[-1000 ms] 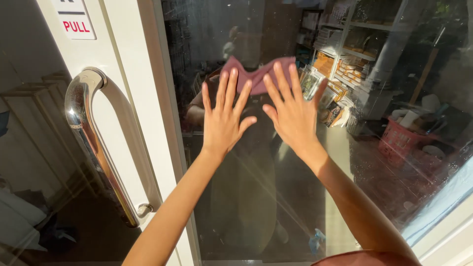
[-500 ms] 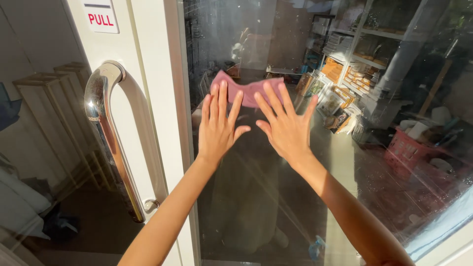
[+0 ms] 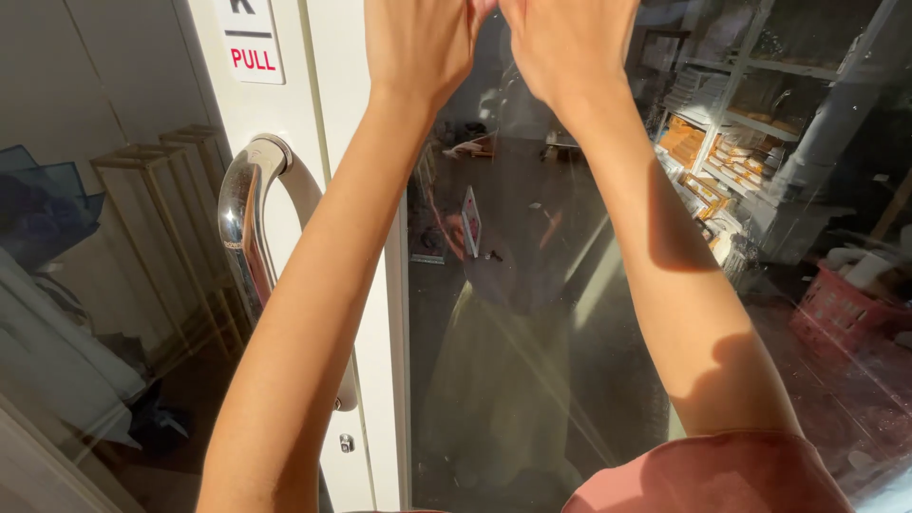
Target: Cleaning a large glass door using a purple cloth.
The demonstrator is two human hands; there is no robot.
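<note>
On the left is a white door frame (image 3: 356,190) with a small sign (image 3: 249,40) near the top. Below the sign is a shiny metal handle (image 3: 242,228). The handle is long and stands up and down, and it curves out from the frame.

Next comes the glass door (image 3: 532,313). The person reaches both arms up high on it. The left hand (image 3: 418,43) is at the top edge of the view, just beside the right hand (image 3: 568,40). The hands are close together. The fingers of both hands go out of view, so I cannot tell how open they are or what they hold.

Behind the glass, on the right, are shelves (image 3: 750,123) with boxes. Lower down sits a red basket (image 3: 841,313).
</note>
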